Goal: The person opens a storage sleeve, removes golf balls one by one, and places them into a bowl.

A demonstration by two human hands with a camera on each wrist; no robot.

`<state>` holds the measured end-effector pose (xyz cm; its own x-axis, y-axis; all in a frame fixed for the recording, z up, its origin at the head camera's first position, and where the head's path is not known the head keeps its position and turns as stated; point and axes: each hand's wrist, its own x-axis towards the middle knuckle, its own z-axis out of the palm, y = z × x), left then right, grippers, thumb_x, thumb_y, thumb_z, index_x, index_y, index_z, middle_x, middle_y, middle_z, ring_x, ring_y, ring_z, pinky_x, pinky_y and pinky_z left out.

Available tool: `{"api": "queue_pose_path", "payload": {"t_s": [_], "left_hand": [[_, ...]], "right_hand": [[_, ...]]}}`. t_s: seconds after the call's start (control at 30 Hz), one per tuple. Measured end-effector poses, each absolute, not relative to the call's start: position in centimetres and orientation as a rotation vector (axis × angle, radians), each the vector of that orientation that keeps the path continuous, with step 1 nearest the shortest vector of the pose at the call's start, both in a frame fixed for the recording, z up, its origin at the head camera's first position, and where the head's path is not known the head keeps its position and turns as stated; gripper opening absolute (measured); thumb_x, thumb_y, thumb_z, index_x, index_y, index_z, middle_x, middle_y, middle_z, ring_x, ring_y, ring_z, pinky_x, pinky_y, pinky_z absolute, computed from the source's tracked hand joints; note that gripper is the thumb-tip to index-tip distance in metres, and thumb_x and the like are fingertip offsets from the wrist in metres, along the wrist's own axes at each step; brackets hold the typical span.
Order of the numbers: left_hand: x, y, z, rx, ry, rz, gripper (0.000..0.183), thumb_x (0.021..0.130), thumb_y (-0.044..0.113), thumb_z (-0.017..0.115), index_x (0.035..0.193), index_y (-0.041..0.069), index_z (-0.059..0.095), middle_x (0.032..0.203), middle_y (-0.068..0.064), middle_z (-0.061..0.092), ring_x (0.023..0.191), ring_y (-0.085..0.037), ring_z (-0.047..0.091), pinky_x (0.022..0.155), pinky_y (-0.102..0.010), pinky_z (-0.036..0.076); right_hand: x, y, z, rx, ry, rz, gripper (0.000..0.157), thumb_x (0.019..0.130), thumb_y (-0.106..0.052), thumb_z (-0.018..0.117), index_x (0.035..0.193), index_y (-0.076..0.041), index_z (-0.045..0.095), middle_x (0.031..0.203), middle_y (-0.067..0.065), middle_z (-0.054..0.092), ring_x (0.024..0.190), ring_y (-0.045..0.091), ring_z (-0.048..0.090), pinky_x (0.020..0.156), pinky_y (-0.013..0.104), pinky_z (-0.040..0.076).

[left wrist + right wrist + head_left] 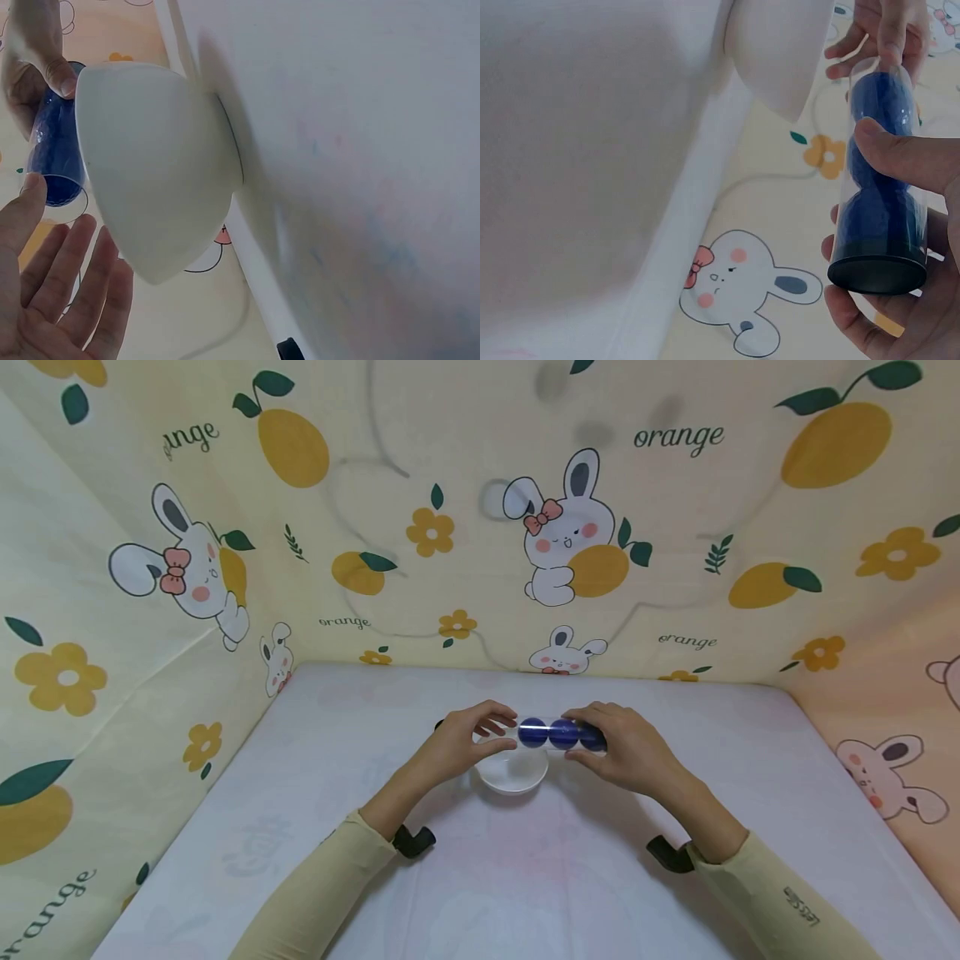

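My right hand [630, 745] grips a clear tube [881, 195] holding three blue balls [564, 734], its thumb on one side and fingers round the other. A black cap [877, 274] closes the tube's right end. The tube lies level above a white bowl [150, 165], its left end over the bowl. My left hand [457, 739] is at that left end, fingers spread and gently bent, the thumb tip right at the tube's rim in the left wrist view. The bowl stands upright on the table; its inside is mostly hidden by the tube and hands.
A pale cloth covers the table [495, 877]. Patterned fabric walls [465, 468] enclose it at the back and both sides. Behind the left hand, a small black object [289, 349] shows on the table. Black straps [414, 841] sit at both wrists.
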<state>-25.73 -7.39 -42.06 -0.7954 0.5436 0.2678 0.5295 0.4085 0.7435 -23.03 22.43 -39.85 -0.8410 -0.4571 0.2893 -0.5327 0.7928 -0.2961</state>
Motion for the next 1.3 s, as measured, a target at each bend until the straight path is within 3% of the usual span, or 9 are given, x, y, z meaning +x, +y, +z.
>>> {"api": "queue_pose_path", "payload": {"t_s": [0.47, 1.3], "left_hand": [[-25.55, -7.34, -42.25, 0.963, 2.646, 1.377, 0.041, 0.100, 0.028, 0.080, 0.137, 0.017, 0.066, 0.131, -0.002, 0.074, 0.114, -0.023, 0.074, 0.099, -0.037, 0.060], [-25.77, -7.40, -42.45, 0.962, 2.638, 1.380, 0.042, 0.100, 0.027, 0.080, 0.137, 0.015, 0.066, 0.131, -0.002, 0.075, 0.110, -0.019, 0.074, 0.097, -0.033, 0.060]], "right_hand": [[-22.99, 22.50, -39.74, 0.801, -2.750, 0.524, 0.055, 0.090, -0.033, 0.090, 0.137, -0.013, 0.071, 0.123, 0.009, 0.075, 0.105, 0.031, 0.068, 0.091, 0.053, 0.057], [-22.98, 22.32, -39.99, 0.815, -2.714, 0.503, 0.056, 0.091, -0.032, 0.089, 0.139, -0.012, 0.069, 0.125, 0.010, 0.074, 0.115, 0.030, 0.066, 0.094, 0.053, 0.053]]}}
